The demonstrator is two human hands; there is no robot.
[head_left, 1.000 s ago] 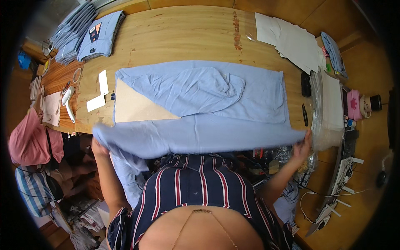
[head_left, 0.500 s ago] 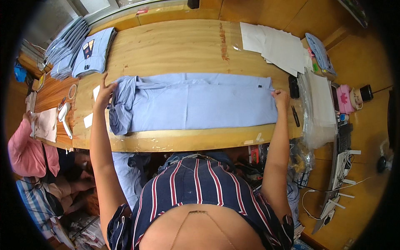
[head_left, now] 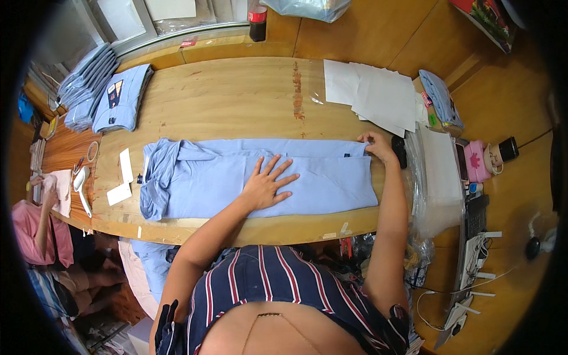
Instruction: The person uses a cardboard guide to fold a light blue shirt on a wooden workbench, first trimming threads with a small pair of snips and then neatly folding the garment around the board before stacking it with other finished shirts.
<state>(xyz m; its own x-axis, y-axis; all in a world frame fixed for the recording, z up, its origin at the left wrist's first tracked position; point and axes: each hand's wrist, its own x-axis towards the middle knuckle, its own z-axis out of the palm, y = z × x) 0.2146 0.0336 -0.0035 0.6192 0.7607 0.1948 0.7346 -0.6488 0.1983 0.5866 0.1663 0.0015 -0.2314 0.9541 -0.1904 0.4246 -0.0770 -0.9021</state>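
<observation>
A light-blue shirt [head_left: 207, 189], folded into a long strip, lies across the table in front of me. Its left end is bunched and wrinkled, while the right end is flat with a small dark tag [head_left: 347, 155]. My left hand [head_left: 271, 186] rests on the middle of the shirt, palm down with fingers spread. At the far right corner, the fingers of my right hand [head_left: 378, 147] are pinched together on the cloth edge.
Folded blue shirts [head_left: 123, 97] are stacked at the back left. White paper sheets [head_left: 378, 94] lie at the back right, beside plastic bags [head_left: 438, 177]. A white handheld tool [head_left: 81, 186] sits at the left. A person in pink [head_left: 38, 234] works there. A bottle [head_left: 257, 25] stands behind.
My left hand has moved from the shirt's left end to its middle and lies flat. My right hand has shifted to the far right corner. The view has tilted up.
</observation>
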